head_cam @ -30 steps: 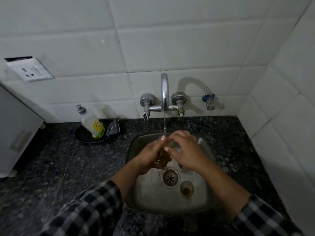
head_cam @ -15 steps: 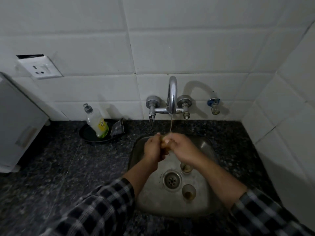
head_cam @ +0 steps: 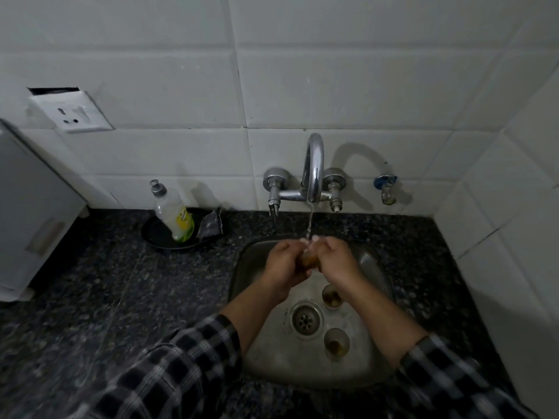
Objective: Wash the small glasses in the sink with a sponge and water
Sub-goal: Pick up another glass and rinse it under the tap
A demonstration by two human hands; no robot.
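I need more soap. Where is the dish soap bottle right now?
In the head view, the dish soap bottle sits in a black dish on the counter, left of the tap.

Bare sink [head_cam: 266, 352] left of drain [head_cam: 306, 319]; far glass [head_cam: 331, 295], near glass [head_cam: 336, 343] at right.

The left hand [head_cam: 284, 263] and right hand [head_cam: 336, 261] are gripping 1 small glass [head_cam: 308, 260] between them under water [head_cam: 309, 222] running from the tap [head_cam: 314, 167] into the sink [head_cam: 272, 352]. A far glass [head_cam: 331, 295] and a near glass [head_cam: 336, 343] are standing upright beside the drain [head_cam: 306, 319].
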